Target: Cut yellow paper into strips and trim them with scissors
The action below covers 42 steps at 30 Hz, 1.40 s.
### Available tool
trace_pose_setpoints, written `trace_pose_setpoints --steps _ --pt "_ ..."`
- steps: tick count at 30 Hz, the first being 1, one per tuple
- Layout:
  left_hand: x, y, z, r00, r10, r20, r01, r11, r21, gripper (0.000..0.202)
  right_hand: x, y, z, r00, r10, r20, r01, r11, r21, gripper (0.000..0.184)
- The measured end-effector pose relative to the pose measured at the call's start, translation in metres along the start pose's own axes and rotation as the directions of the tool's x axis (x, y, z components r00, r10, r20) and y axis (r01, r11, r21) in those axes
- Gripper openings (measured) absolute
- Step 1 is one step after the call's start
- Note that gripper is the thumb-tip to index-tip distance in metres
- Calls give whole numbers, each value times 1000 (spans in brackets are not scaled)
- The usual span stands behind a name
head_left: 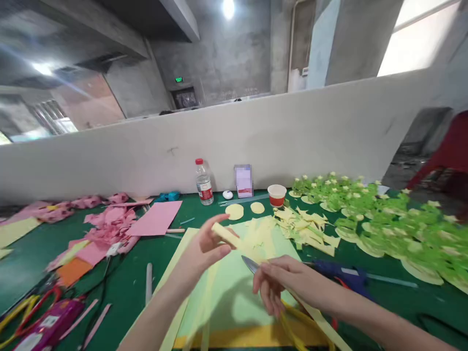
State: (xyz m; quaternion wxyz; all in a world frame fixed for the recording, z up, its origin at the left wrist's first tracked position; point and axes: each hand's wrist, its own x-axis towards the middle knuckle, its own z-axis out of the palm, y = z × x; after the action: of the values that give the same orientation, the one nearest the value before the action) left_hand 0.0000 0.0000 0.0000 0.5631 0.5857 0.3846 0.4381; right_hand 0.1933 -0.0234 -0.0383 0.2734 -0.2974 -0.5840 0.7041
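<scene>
My left hand [210, 246] grips a rolled or folded strip of pale yellow paper [228, 236] between thumb and fingers, over the middle of the work. Close by on the right, my right hand [276, 282] is closed around scissors. Their metal blade tip [249, 263] points toward the yellow strip without clearly touching it, and the yellow handles [305, 326] hang below the palm. Under both hands lie stacked light green and yellow paper sheets [226, 302]. Yellow paper scraps [307, 226] are heaped beyond my right hand, and two pale yellow discs [234, 211] lie farther back.
Finished green paper plants [387, 219] crowd the right side, near a blue glue gun [340, 273]. A paper cup [277, 195], phone [243, 180] and bottle [204, 183] line the white partition. Pink paper [156, 218], more scissors [34, 309] and a purple glue gun [51, 324] lie left.
</scene>
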Motion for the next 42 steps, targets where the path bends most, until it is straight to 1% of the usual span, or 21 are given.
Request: trace_pose_setpoints --steps 3,5,7,9,11,14,17,18,19,21,23,25,28,30,32,33,34,36,39,41,42 --pt "-3 -17 28 988 -132 74 126 989 76 29 8 1 -1 1000 1 2 -1 1000 7 53" --pt "-6 -25 40 978 -197 73 190 977 98 27 12 5 0 1000 14 11 -15 1000 17 54" --pt "-9 -27 43 976 -218 26 215 972 98 31 13 10 1 999 36 20 -37 999 32 55" --pt "-9 -26 37 980 -195 -41 197 978 62 30 12 16 2 998 61 28 -62 997 48 55" --pt "-7 -25 25 979 -153 -133 148 988 -50 26 8 22 1 996 84 34 -86 995 60 55" --pt "0 -28 0 950 -120 -288 51 970 -238 24 0 26 -2 993 109 55 -113 992 63 54" --pt "2 -42 -16 927 -117 -355 8 955 -296 23 -6 27 -4 990 114 86 -120 991 63 50" --pt "0 -49 -16 930 -127 -344 16 951 -310 25 -6 29 -4 988 115 98 -122 991 63 49" --pt "-4 -56 -13 941 -149 -303 46 946 -322 30 -5 31 -3 987 118 111 -125 990 62 49" --pt "-14 -72 -1 964 -206 -168 143 934 -326 42 1 39 -1 981 134 142 -143 988 55 50" --pt "-25 -86 14 965 -257 -46 229 920 -319 49 9 47 3 972 158 171 -168 985 41 51" --pt "-33 -96 22 965 -262 7 246 895 -371 50 14 51 6 969 163 188 -170 985 23 53" --pt "-35 -101 19 954 -298 21 266 817 -512 51 11 42 10 987 77 138 -78 997 2 55" --pt "-32 -98 11 945 -324 44 287 756 -588 54 5 30 11 997 -45 59 46 999 -27 50" --pt "-29 -92 3 955 -291 50 253 717 -649 61 0 22 10 989 -147 -11 145 984 -107 47" --pt "-28 -89 1 966 -256 34 212 713 -668 65 1 21 10 987 -161 -30 155 976 -153 49" --pt "-27 -87 1 973 -229 13 180 726 -663 69 3 22 10 989 -147 -37 137 971 -195 52" --pt "-27 -84 4 972 -237 -6 186 780 -598 68 12 29 11 999 -36 2 35 968 -249 62" --pt "-31 -86 16 934 -356 -2 318 836 -448 51 28 42 14 983 148 108 -104 936 -335 68" --pt "-34 -89 23 911 -410 -29 369 847 -383 39 30 45 15 973 216 83 -160 887 -433 65" --pt "-35 -90 24 907 -418 -56 372 855 -361 35 29 44 15 975 221 26 -180 851 -493 62"
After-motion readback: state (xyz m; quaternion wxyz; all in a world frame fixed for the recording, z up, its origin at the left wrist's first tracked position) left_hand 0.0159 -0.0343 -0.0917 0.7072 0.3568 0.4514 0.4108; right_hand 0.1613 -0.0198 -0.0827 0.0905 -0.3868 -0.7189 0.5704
